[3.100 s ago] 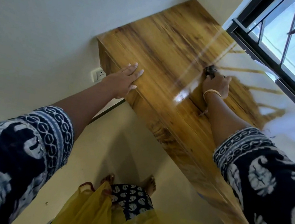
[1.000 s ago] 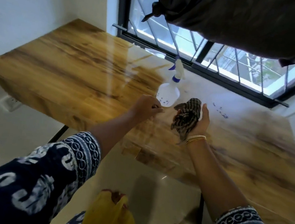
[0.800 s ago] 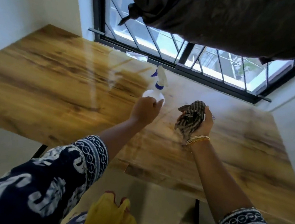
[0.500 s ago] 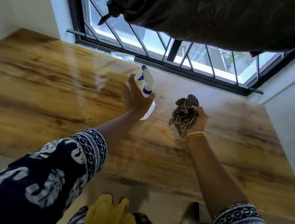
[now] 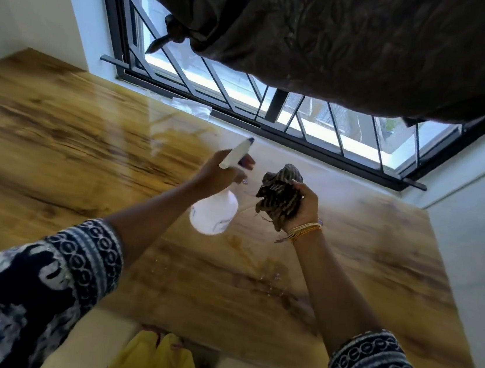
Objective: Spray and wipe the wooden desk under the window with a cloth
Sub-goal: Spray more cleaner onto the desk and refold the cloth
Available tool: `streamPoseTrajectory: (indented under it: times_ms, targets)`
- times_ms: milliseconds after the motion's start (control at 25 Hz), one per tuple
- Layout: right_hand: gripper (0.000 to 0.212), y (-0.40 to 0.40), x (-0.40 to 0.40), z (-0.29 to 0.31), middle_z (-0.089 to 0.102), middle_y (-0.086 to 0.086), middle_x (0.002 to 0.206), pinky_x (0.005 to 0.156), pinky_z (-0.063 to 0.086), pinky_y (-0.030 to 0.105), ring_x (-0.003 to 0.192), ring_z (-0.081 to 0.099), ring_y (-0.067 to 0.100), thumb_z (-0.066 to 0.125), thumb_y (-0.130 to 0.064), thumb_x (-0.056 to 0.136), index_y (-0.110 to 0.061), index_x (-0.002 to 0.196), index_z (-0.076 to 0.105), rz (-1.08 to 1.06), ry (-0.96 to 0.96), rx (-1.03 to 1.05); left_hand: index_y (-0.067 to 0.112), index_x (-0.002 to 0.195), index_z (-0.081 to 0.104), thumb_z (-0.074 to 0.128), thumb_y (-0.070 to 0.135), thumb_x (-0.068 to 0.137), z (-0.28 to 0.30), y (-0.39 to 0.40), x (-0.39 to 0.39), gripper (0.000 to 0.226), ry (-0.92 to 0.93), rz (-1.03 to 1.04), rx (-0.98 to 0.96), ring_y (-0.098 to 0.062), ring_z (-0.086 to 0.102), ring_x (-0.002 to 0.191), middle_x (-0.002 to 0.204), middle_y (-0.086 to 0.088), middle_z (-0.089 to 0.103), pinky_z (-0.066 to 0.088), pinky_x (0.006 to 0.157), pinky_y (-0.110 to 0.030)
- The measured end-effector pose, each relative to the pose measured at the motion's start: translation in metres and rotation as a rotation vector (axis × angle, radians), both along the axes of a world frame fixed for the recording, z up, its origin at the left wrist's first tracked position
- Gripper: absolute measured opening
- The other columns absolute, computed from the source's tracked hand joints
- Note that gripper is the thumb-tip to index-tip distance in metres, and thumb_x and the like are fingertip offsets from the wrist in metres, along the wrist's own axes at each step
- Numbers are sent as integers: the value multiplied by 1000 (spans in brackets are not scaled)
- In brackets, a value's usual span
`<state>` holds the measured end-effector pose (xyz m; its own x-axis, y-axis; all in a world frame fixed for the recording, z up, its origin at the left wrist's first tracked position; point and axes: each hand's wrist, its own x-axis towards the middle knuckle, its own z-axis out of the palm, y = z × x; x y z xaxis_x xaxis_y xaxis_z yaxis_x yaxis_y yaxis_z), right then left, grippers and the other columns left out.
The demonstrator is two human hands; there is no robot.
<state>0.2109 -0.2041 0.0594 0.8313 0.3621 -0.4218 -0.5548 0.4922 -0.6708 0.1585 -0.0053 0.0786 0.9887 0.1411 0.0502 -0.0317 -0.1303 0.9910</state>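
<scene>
Nearest the camera: yellow fabric [image 5: 152, 362] at the bottom edge; two forearms in dark blue sleeves [image 5: 39, 287] with a white print and banded cuffs; both arms reach forward over the counter [image 5: 54, 160].

Counter: glossy wood-grain top, amber with darker brown streaks; strong window glare across the far middle; a scatter of small droplets [image 5: 272, 279] on the surface between the forearms.

Left hand [image 5: 221, 175]: fingers closed round the neck of the spray bottle [image 5: 214, 214]; bottle lifted clear of the counter and tilted, its rounded white translucent body toward the camera, its white nozzle pointing away toward the window; fill level not legible through the plastic.

Right hand [image 5: 302, 205]: fist clamped on the cloth [image 5: 279, 194]; cloth bunched, brown with pale stripes, frayed threads hanging below; held up beside the bottle, off the surface; thin yellow bangles [image 5: 304, 232] at the wrist. Hands near each other, not touching.

Far edge: window [image 5: 333, 127] with black frame and slanted black bars directly behind the counter; a small clear plastic scrap [image 5: 191, 107] lying on the sill line; a dark brown curtain [image 5: 344, 43], knotted at its left end, hanging over the upper panes; white walls [image 5: 474, 227] on both sides.
</scene>
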Motion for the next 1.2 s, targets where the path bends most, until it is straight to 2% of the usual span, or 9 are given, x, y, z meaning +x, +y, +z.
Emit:
streamPoseTrajectory:
  times_ms: [160,280,400,560,800,960,1040,1120,1200]
  targets:
    - [76,-12,13,3,53,22,130,88,48,51,105,57,38,63,-25,74,1,143,44,98,-37,-37,-4,105,66,50,-1,67,20,-17,-10,41,283,-340,-100,-37,65,65,94,-21,71,57,61,-37]
    - [62,-15,16,8,64,18,112,86,52,47,98,62,35,50,-23,78,1,135,49,159,-68,40,-6,98,64,50,4,63,25,-29,-12,40,322,-315,-61,-33,60,51,84,-25,68,55,54,-36]
    - [57,-15,19,9,64,18,109,78,53,48,93,60,36,42,-22,80,-1,132,49,195,-72,50,-11,86,61,48,-9,71,27,-34,-10,20,306,-251,16,-30,57,49,73,-27,61,50,44,-32]
    - [69,-13,16,10,58,19,120,84,49,50,101,58,38,46,-22,78,-1,143,41,185,-78,9,-13,82,60,40,-22,73,33,-35,-11,24,316,-239,37,-23,57,43,62,-18,58,46,38,-26]
    - [91,-12,19,2,52,19,126,93,43,50,105,55,36,65,-22,66,-4,150,34,180,-85,5,-20,94,61,41,-14,68,29,-26,-14,33,350,-255,3,-35,60,53,79,-26,66,50,40,-29]
    - [71,-10,17,8,59,18,118,86,50,44,94,61,34,54,-20,72,-2,139,46,169,-81,8,-6,78,61,47,-17,68,31,-27,-16,20,337,-231,44,-26,59,45,64,-21,59,43,36,-25]
    - [59,-9,16,10,63,17,109,82,51,42,89,64,33,47,-19,75,-4,131,51,175,-78,54,-6,70,61,54,-7,61,33,-25,-17,11,352,-239,87,-28,55,43,62,-22,58,41,37,-24]
    - [57,-9,16,11,63,18,109,84,51,43,89,64,34,48,-18,75,-3,129,53,146,-62,53,-15,76,62,53,0,53,32,-20,-15,29,357,-246,84,-30,55,46,62,-21,59,43,37,-24]
    - [71,-7,16,10,57,21,121,94,46,48,101,59,38,56,-18,71,0,139,47,139,-61,56,-21,94,60,51,1,54,30,-16,-13,47,359,-259,75,-32,57,53,67,-22,62,46,38,-26]
